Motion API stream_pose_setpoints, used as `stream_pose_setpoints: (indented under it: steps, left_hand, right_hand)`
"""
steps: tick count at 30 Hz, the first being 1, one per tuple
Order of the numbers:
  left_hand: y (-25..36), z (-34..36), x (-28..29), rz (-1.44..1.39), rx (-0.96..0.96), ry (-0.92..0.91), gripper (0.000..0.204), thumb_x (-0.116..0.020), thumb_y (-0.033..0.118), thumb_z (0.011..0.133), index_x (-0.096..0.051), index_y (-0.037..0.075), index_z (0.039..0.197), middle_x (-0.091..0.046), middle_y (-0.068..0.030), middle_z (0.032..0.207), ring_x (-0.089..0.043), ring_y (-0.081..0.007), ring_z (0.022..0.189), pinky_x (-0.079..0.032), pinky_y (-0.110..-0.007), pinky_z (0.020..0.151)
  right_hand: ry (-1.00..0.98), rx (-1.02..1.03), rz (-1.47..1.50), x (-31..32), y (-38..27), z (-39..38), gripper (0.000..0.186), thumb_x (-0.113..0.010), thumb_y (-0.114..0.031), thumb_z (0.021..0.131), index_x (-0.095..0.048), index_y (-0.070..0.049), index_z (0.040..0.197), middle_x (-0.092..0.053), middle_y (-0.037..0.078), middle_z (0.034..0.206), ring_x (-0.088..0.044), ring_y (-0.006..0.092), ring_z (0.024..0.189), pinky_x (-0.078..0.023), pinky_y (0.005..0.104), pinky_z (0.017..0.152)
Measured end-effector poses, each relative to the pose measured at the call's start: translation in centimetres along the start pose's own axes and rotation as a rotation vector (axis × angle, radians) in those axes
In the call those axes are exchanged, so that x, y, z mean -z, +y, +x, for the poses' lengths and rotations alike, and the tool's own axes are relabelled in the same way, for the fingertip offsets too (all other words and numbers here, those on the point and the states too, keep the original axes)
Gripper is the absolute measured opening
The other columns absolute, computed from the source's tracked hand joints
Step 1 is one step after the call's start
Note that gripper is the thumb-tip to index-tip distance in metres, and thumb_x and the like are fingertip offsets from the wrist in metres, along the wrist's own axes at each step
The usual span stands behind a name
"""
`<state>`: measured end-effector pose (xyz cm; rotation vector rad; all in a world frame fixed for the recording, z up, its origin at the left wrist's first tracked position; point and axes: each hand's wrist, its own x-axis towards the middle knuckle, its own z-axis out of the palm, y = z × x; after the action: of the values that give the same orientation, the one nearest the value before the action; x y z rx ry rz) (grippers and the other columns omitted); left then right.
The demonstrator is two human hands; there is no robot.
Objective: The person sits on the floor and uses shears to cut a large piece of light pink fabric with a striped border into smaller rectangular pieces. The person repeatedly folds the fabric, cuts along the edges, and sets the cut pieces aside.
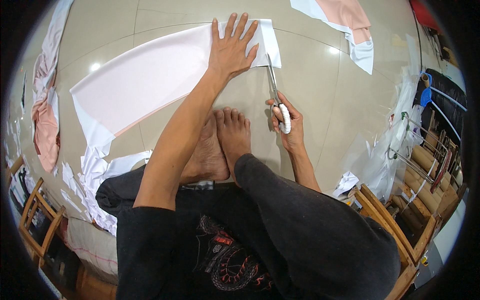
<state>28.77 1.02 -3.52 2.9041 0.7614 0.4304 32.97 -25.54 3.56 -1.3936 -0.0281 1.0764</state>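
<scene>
A long piece of pale pink and white fabric (pixel 150 75) lies spread on the tiled floor in front of my feet. My left hand (pixel 232 47) presses flat on its right part, fingers spread. My right hand (pixel 290 120) grips a pair of scissors (pixel 274 82) whose handles are wrapped in white. The blades point away from me and meet the white right end of the fabric at its near edge. How far apart the blades are is hard to make out. At the left, the fabric runs down into a crumpled white heap (pixel 97 172).
Another pink and white cloth (pixel 350 25) lies at the far right, and a bunched one (pixel 46 120) at the far left. Cardboard tubes (pixel 425 162), clear plastic sheeting (pixel 385 145) and a wooden frame (pixel 395 230) stand at right. A wooden chair (pixel 37 220) is at left.
</scene>
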Motion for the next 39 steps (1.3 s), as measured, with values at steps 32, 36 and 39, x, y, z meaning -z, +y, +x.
stream_pose_setpoints:
  steps: [32,36,39]
  left_hand:
    - [-0.1,-0.1,-0.2,0.083,0.01,-0.017,0.065,-0.042,0.053,0.106,-0.038,0.029,0.166,-0.032,-0.0043,0.174,-0.026,-0.03,0.16,-0.011,-0.071,0.126]
    - [0.0,0.0,-0.1,0.059,0.004,-0.012,0.066,-0.043,0.053,0.105,-0.038,0.027,0.166,-0.032,-0.0042,0.173,-0.026,-0.0299,0.16,-0.011,-0.071,0.126]
    - [-0.1,-0.1,-0.1,0.103,0.012,-0.016,0.067,-0.044,0.053,0.105,-0.039,0.023,0.165,-0.033,-0.0043,0.173,-0.026,-0.0296,0.16,-0.011,-0.071,0.127]
  right_hand:
    - [0.08,0.006,-0.196,-0.9,-0.3,0.1,0.055,-0.077,-0.003,0.095,-0.062,-0.007,0.148,-0.076,0.009,0.114,-0.053,0.0024,0.059,-0.045,0.0194,0.045]
    - [0.079,0.021,-0.137,-0.8,-0.5,0.4,0.053,-0.075,-0.002,0.096,-0.062,-0.004,0.147,-0.076,0.011,0.113,-0.053,0.0036,0.057,-0.042,0.0204,0.044]
    - [0.092,0.01,-0.132,-1.7,-0.8,1.5,0.052,-0.075,-0.002,0.096,-0.062,-0.002,0.147,-0.076,0.012,0.113,-0.052,0.0042,0.057,-0.042,0.0207,0.043]
